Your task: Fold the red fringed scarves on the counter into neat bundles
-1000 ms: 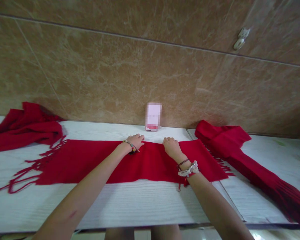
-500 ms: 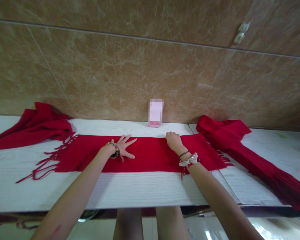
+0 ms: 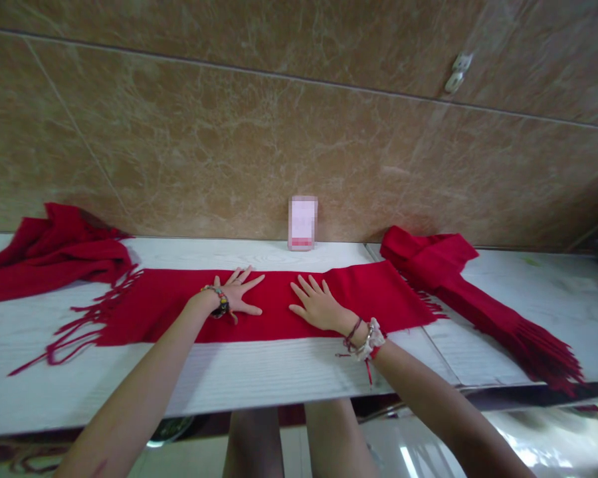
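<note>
Brown marbled wall (image 3: 204, 153) behind a white desk (image 3: 274, 365). Spread lengthwise across it, a red scarf (image 3: 279, 299), fringed at both ends. On its cloth, palms down, fingers splayed, apart with a strip of red between: left hand (image 3: 239, 297) and right hand (image 3: 319, 309). Off the left fringe, a crumpled red cloth (image 3: 74, 252); beside the right, a folded red scarf (image 3: 428, 259), slanting toward the front edge. Near the wall, a pale phone-like object (image 3: 303, 223), face pixelated.

The middle scarf (image 3: 276, 295), left cloth (image 3: 70, 255) and right scarf (image 3: 478, 299) are plain red, the table (image 3: 279, 372) grained white, the far wall (image 3: 259, 146) marbled brown.
</note>
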The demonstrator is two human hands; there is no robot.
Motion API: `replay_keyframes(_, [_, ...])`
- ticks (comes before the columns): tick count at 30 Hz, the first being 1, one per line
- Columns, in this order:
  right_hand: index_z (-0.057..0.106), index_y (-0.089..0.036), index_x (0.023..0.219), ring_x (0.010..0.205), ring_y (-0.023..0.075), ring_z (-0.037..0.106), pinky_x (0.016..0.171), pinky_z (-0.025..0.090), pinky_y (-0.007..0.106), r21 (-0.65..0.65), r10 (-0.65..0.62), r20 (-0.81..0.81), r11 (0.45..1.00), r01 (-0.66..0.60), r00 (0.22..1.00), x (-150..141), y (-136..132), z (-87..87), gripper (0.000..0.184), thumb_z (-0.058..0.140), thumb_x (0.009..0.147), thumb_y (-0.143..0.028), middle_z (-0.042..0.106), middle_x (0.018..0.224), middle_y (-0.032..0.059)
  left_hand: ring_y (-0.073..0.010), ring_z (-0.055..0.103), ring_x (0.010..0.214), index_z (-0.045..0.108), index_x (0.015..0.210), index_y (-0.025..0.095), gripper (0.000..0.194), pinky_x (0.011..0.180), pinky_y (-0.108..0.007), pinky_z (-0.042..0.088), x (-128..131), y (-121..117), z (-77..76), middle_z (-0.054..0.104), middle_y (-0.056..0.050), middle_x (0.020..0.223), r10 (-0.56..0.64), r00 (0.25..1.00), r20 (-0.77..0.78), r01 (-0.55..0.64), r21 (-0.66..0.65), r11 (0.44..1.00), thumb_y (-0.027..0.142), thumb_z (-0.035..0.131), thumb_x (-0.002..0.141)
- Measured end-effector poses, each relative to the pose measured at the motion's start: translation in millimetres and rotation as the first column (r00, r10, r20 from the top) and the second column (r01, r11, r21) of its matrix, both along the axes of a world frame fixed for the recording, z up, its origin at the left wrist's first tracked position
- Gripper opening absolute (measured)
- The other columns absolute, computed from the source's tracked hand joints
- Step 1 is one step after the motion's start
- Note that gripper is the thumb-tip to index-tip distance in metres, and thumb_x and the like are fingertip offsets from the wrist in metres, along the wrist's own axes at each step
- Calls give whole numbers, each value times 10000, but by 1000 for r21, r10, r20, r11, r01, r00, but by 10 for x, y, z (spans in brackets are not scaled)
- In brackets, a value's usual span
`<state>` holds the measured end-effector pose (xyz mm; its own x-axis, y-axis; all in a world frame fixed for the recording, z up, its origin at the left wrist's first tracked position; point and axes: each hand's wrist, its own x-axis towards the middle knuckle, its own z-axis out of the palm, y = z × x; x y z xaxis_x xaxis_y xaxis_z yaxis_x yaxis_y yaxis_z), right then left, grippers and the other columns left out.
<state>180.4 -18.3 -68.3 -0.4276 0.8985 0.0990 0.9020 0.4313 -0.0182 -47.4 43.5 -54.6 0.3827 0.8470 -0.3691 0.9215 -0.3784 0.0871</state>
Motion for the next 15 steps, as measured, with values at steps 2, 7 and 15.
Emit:
replay_keyframes(2, [297, -191, 1331, 1237, 362, 250, 935, 257, 549, 13, -60, 37, 998, 59, 998, 20, -81, -30, 583, 294, 848, -517, 274, 1384, 154, -370, -91, 1269, 81, 1339, 382, 987, 896, -684, 95, -14, 4, 8, -77, -37, 1436, -4, 1000, -10, 4, -9, 1000, 659, 560, 521])
replay_keyframes(7, [377, -122, 1290, 1213, 362, 302, 962, 224, 527, 81, -245, 158, 969, 235, 957, 334, -104, 18, 610, 320, 835, -525, 357, 1319, 220, -386, -90, 1265, 60, 1346, 355, 1050, 885, -691, 111, -35, -19, 51, -68, -57, 1436, -7, 1000, -19, 6, -28, 1000, 647, 580, 482])
replay_keyframes(15, [373, -165, 1279, 1220, 345, 293, 901, 270, 592, 124, -393, 118, 917, 380, 912, 1022, 8, 138, 470, 317, 877, -402, 345, 1334, 197, -411, -46, 1264, 73, 1349, 335, 1066, 853, -703, 158, -111, -27, 52, 5, -85, 1439, -1, 1000, -30, 1, -2, 1000, 643, 587, 467])
